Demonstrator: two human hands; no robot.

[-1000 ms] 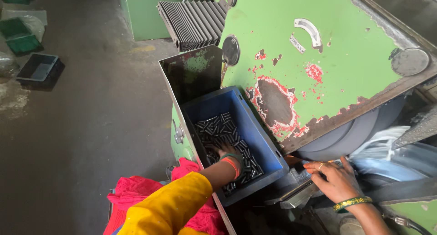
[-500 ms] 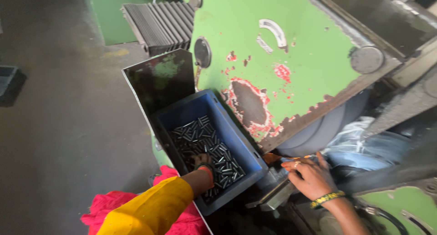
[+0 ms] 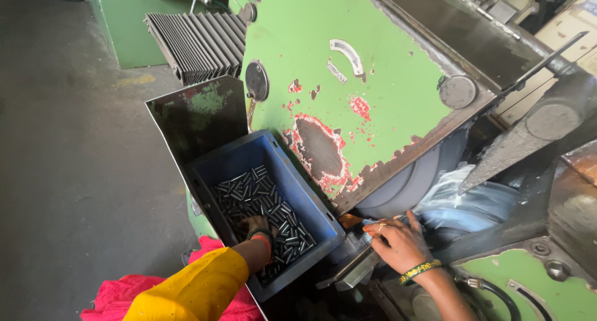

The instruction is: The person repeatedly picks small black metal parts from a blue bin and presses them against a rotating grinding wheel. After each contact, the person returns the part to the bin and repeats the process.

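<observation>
Blue plastic bin wedged between a dark upright metal plate and the chipped green machine housing, its open top leaving the only room to reach in, with bare concrete floor to the left. Left hand sunk among the small dark metal pins heaped in the bin, fingers buried so the grip's closure cannot be told; right hand resting loosely curled, grasping nothing visible, on the metal ledge beneath the housing beside a pale blue cloth
</observation>
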